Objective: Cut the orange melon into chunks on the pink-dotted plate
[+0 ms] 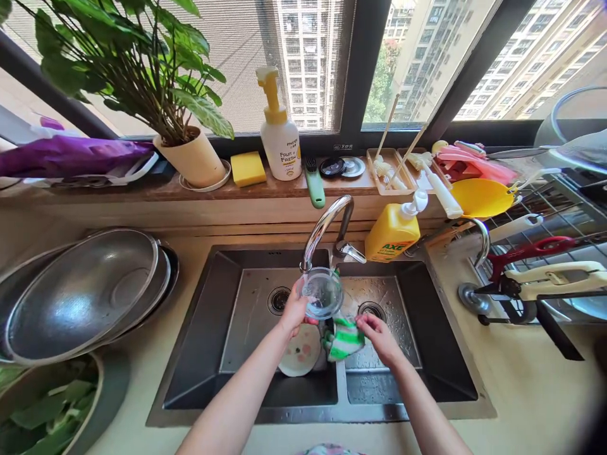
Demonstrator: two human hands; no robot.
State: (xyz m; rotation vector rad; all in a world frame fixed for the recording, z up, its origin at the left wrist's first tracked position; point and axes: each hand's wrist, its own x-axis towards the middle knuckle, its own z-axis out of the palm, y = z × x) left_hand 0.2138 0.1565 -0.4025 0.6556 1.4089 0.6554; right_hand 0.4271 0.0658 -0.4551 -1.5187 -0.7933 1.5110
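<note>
In the head view, everything lies around the dark grey, two-basin metal sink (339, 379). Above its divider, just under the spout of the curved chrome faucet (327, 221), the left hand (294, 309) is clamped on the rim of a round, clear, see-through bowl (323, 294). The right hand (377, 335) is apart from the left, over the sink's right basin, its fingers pinching the edge of a green-and-white striped cloth (346, 338), which hangs over the divider. In the sink's left basin, below the bowl, rests a round white plate with pink spots (300, 355). Behind the sink's right basin stands a yellow pump bottle marked AXE (392, 234). On the ledge behind the sink are a yellow sponge (248, 169), a white pump bottle with a yellow top (281, 142) and a green-handled brush (315, 183). Left of the sink, large round metal pans (90, 291) lie on the pale tabletop (142, 385); right of it stands a metal wire rack (581, 215) holding utensils.
</note>
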